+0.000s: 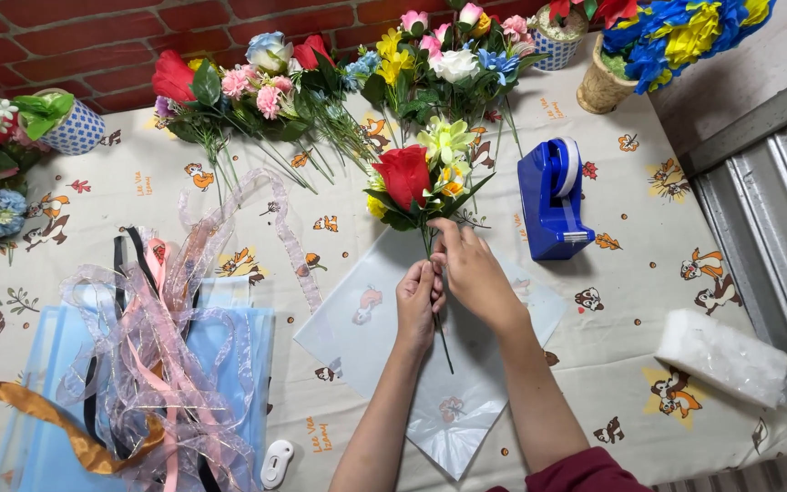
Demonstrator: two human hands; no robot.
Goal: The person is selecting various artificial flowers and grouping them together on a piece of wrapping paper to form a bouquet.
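Small bouquet [416, 178], one: a red rose head with a yellow-green bloom and small yellow flowers beside it, green leaves below; long axis runs near upright in the view, blooms pointing away from the person toward the brick wall, bundled stems [439, 319] pointing back toward the person with a slight lean to the right. It lies over the middle of the table, above a clear wrapping sheet [466, 410], one, spread corner-down like a diamond. Left hand [418, 301], one: closed around the stems just below the leaves. Right hand [471, 269], one: fingers pinched on the same stems, touching the left hand, slightly higher up. Tape dispenser [550, 200], one, blue, standing just right of the blooms, apart from both hands. Loose artificial flowers [321, 87] in a spread row along the far edge, stems toward the person; count cannot be told. Patterned small pots, two: one at far left [75, 128], one at far centre-right [557, 46]. Woven pot [601, 87], one, with blue and yellow blooms. Ribbon tangle [152, 355], pink, sheer, black and gold, on blue sheets at left. White foam block [721, 355], one, at right. Small white cutter [276, 462], one, near the front edge. Printed cartoon tablecloth [621, 292], one
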